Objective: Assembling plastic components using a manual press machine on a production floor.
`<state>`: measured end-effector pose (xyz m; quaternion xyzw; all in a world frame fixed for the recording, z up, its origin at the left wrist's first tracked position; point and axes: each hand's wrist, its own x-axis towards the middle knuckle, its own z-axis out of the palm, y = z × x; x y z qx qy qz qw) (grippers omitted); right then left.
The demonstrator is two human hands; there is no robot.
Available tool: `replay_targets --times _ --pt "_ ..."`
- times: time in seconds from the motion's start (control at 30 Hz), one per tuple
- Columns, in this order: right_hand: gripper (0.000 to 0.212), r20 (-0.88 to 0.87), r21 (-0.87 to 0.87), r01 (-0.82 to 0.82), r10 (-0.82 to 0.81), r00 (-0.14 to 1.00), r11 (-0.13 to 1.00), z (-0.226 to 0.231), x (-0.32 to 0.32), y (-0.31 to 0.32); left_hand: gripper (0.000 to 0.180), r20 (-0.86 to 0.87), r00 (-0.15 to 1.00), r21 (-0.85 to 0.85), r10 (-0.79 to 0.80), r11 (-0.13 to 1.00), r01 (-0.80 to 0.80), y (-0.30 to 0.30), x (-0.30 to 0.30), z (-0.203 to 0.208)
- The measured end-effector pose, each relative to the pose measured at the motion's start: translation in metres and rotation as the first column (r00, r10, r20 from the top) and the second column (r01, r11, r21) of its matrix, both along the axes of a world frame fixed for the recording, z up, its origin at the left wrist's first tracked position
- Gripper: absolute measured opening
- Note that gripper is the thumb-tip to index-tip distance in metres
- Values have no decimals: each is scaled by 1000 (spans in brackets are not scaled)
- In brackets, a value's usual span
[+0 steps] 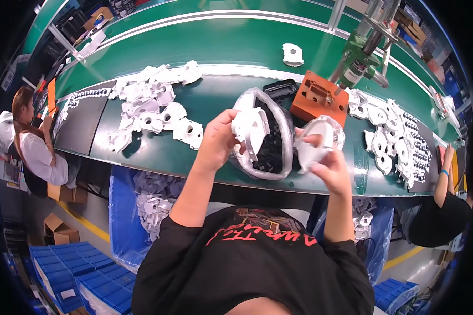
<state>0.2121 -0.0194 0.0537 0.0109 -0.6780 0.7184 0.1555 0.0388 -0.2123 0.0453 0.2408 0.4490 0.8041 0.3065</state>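
Two white moulded shells in our hands, held above near edge of green worktop point(194, 47). Behind them, clear bag of small black parts point(272, 149) lies on worktop between both hands. Orange fixture block point(319, 100) sits beyond, to right. Left hand point(218, 142) fingers clenched on rim of left shell point(251, 128), its open face turned right. Right hand point(328, 160) fingers grasp right shell point(316, 140), just beside, apart by narrow gap. Both hands equally near.
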Motion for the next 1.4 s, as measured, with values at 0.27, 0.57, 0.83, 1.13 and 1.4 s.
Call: replay_targets --times 0.27,0.57,0.83,1.13,1.4 --pt "58 -73 498 176 -162 984 849 9 -27 -38 25 33 999 77 1 997 -3 15 34 -11" --pt "89 -70 606 176 -169 983 776 3 -26 -45 26 37 997 118 65 991 -69 23 45 -21" --pt "89 -45 523 195 -201 978 830 -7 -27 -47 27 43 998 95 38 995 -42 28 47 -22" --pt "88 -209 413 378 -317 925 829 -13 -32 -34 36 94 993 322 -64 946 31 37 74 -6" --pt "105 -180 638 398 -374 910 660 -10 -10 -9 15 -369 927 -81 73 991 -110 59 47 1"
